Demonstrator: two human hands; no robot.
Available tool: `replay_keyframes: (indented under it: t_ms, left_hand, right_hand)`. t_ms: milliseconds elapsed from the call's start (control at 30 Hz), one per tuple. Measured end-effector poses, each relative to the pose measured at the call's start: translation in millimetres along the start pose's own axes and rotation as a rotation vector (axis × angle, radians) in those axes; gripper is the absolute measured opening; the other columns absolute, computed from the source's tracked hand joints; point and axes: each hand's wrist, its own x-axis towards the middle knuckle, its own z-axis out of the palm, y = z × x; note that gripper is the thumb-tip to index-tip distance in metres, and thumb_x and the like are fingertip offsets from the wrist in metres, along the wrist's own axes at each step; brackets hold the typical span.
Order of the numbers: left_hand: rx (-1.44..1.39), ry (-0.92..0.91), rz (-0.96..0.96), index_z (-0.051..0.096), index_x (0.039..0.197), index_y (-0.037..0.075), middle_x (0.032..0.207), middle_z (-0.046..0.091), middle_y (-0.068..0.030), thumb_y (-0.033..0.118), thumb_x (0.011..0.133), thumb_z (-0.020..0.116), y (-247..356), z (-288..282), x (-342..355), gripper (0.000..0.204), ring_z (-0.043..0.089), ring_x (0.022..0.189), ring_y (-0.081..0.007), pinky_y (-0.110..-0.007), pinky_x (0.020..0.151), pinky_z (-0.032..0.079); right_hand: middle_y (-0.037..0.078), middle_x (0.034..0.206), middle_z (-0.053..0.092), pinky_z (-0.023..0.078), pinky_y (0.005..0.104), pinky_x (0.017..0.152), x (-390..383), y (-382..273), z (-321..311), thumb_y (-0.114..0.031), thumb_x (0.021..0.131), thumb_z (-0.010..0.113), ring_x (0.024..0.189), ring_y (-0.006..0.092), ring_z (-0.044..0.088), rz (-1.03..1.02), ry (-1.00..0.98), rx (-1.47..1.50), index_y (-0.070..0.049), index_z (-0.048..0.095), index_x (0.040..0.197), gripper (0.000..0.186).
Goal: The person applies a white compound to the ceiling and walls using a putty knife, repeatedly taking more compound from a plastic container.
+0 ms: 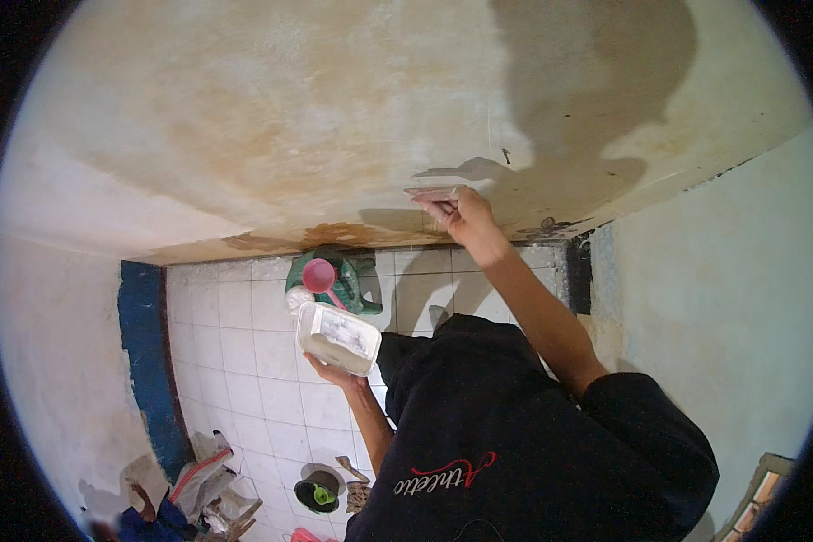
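My left hand [336, 372] holds up a white rectangular plastic tub [369, 358] from below and the side. Wet, whitish putty [332, 348] lies in it, with a paler patch at the far side. Raised close to the stained wall [334, 117], my right hand [461, 214] is closed on a thin, flat scraper [432, 193], seen nearly edge-on, pointing left. Its shadow falls on the wall just above; whether its edge touches the plaster, I cannot tell.
A pink dipper [319, 275] rests on a green container [359, 294] at the wall's foot, beyond the tub. A dark bucket [317, 488] with a green scoop [323, 495] stands on the tiled floor [235, 361]. Sacks [203, 483] lie lower left, near a blue-painted strip [149, 361].
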Motion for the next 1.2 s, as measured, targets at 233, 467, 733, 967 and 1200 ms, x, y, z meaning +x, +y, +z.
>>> replay_keyframes:
  t_ms: [233,467,733,967,1200]
  left_hand:
    - [-0.001,-0.008,0.022,0.035,0.143,0.012,0.142,0.042,-0.0116,0.055,0.095,0.034,0.2,-2.6,4.3,0.064,0.045,0.126,-0.0336,-0.048,0.102,0.04]
    - [-0.023,0.001,0.0,0.033,0.143,0.011,0.143,0.041,-0.0138,0.055,0.095,0.033,-3.2,0.9,0.4,0.065,0.045,0.126,-0.0357,-0.052,0.102,0.041]
    - [-0.065,-0.021,-0.042,0.036,0.143,0.012,0.143,0.041,-0.0118,0.054,0.096,0.034,-1.3,4.5,-3.6,0.063,0.044,0.128,-0.0331,-0.048,0.103,0.04]
    - [-0.065,-0.061,-0.03,0.036,0.143,0.012,0.144,0.04,-0.012,0.054,0.096,0.034,0.2,5.4,4.1,0.063,0.044,0.128,-0.034,-0.049,0.104,0.039]
    - [-0.062,-0.118,-0.033,0.033,0.145,0.011,0.146,0.038,-0.0136,0.058,0.093,0.035,-4.0,-9.0,6.0,0.07,0.041,0.13,-0.036,-0.053,0.103,0.04]
  right_hand:
    - [0.034,0.111,0.054,0.058,0.0364,0.089,18.1,-84.5,69.0,0.008,0.09,0.039,0.107,0.0381,0.059,-0.304,-0.022,-0.552,0.026,0.043,0.104,0.023]
    - [0.037,0.128,0.047,0.042,0.0387,0.109,-80.0,-150.1,163.1,-0.001,0.092,0.036,0.121,0.0405,0.05,-0.172,-0.648,0.196,0.026,0.041,0.118,0.038]
    - [0.028,0.114,0.056,0.051,0.0499,0.098,-47.7,-48.6,49.3,0.001,0.092,0.038,0.112,0.0383,0.057,-0.087,0.133,0.044,0.012,0.045,0.115,0.027]
    - [0.037,0.117,0.05,0.052,0.0492,0.097,6.1,-77.0,26.4,0.005,0.088,0.03,0.11,0.0487,0.054,-0.212,0.256,-0.192,0.02,0.031,0.117,0.033]
    - [0.034,0.119,0.053,0.05,0.0398,0.098,-57.8,-142.6,117.8,-0.007,0.095,0.042,0.117,0.0391,0.054,-0.599,-0.269,-1.054,0.02,0.047,0.111,0.031]
